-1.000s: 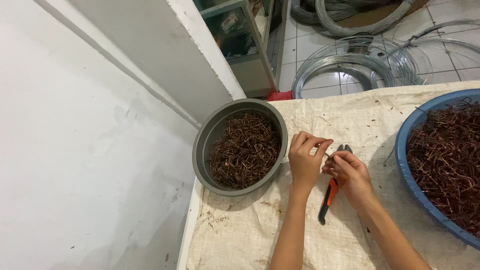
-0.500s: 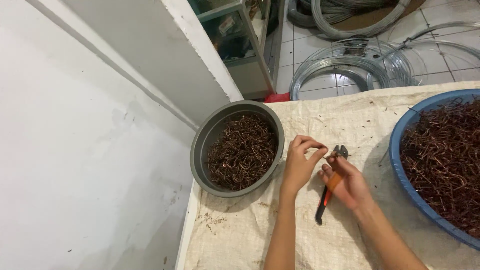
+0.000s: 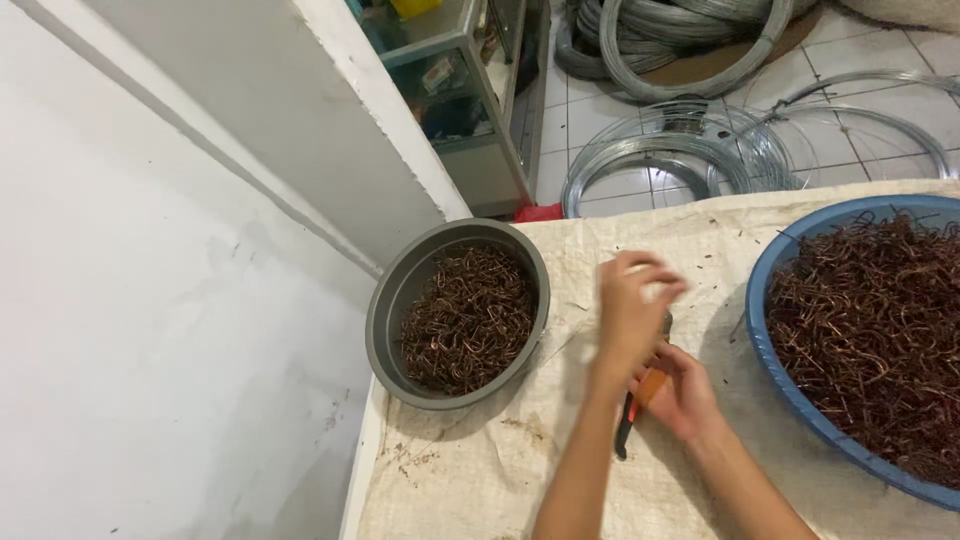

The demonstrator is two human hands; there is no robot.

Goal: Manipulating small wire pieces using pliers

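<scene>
Head view. Work surface: table draped in coarse, cream woven sackcloth [image 3: 700,250], creased and flecked with short wire offcuts.

Pliers [image 3: 640,400]: slim tool with orange and black handles, lying slantwise on the cloth between the two basins; jaw end hidden behind the hands. The right hand [image 3: 685,395] is closed round the handles, palm up.

Left hand [image 3: 632,305]: raised just above the right hand, blurred, fingers curled; whether it pinches anything cannot be told.

Grey basin [image 3: 385,310]: round, smooth, plastic or metal, at the table's left edge, partly filled with short, bent copper-brown wire pieces [image 3: 470,320].

Blue basin [image 3: 790,395]: larger, round, cut off by the right edge, heaped with tangled reddish-brown wire [image 3: 880,330].

Floor: pale tiles bearing coils of grey steel wire [image 3: 680,150]; a glass-fronted cabinet [image 3: 460,100] stands beside a white wall.
</scene>
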